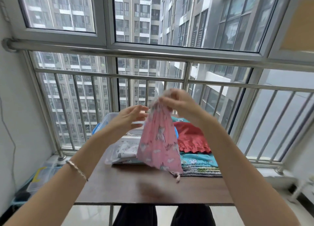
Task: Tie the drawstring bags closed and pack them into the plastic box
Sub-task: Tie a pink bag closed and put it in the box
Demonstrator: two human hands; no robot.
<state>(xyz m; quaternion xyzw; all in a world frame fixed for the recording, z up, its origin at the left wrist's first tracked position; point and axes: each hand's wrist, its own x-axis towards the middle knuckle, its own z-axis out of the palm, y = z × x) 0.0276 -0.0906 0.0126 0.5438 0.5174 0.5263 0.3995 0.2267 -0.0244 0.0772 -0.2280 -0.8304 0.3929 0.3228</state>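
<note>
A pink drawstring bag [158, 140] with cat prints hangs in the air above the table, its mouth gathered at the top. My right hand [178, 101] grips that gathered top. My left hand [131, 114] hovers just left of the bag's neck with fingers relaxed, holding nothing I can make out. A knotted cord end [177, 175] dangles at the bag's lower corner. The clear plastic box [117, 151] with blue clips lies behind the bag on the table, with a white printed bag [127, 148] inside it.
A stack of flat bags, red [190, 137] on top and teal [197, 159] beneath, lies right of the box on the brown table [136, 188]. A metal railing [153, 55] and windows stand right behind. Storage bins [40, 173] sit on the floor at left.
</note>
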